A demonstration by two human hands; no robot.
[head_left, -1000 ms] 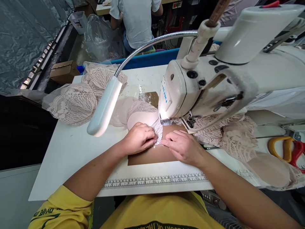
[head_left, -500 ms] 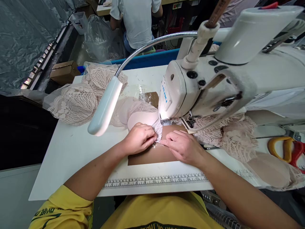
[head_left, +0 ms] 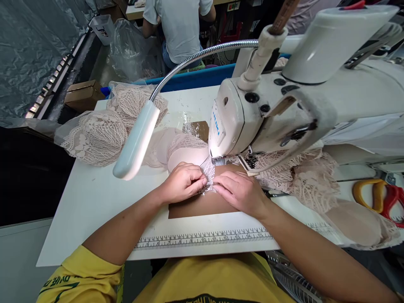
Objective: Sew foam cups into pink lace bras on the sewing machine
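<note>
A pale pink lace piece (head_left: 208,170) lies under the needle area of the white sewing machine (head_left: 232,120). It joins a smooth, padded cup (head_left: 186,157) to its left. My left hand (head_left: 184,182) is closed, its thumb and curled forefinger pinching the near left edge of the lace. From the other side, my right hand (head_left: 239,189) has its fingers together, with the tips pressed on the lace's right edge. Beneath both hands is a brown sheet (head_left: 202,207) on the white table. What lies under the right palm is hidden.
Lace bundles (head_left: 97,136) sit at the table's left; more lace (head_left: 311,181) lies right of the machine. Yellow-handled scissors (head_left: 369,193) and red-handled ones (head_left: 393,201) are at far right. A lamp (head_left: 137,141) hangs over the left side. A seated person (head_left: 179,31) is beyond.
My right fingertips have shifted slightly at the lace edge, with the forefinger less stretched out. The lace's near edge looks more ruffled. My left hand keeps its pinch.
</note>
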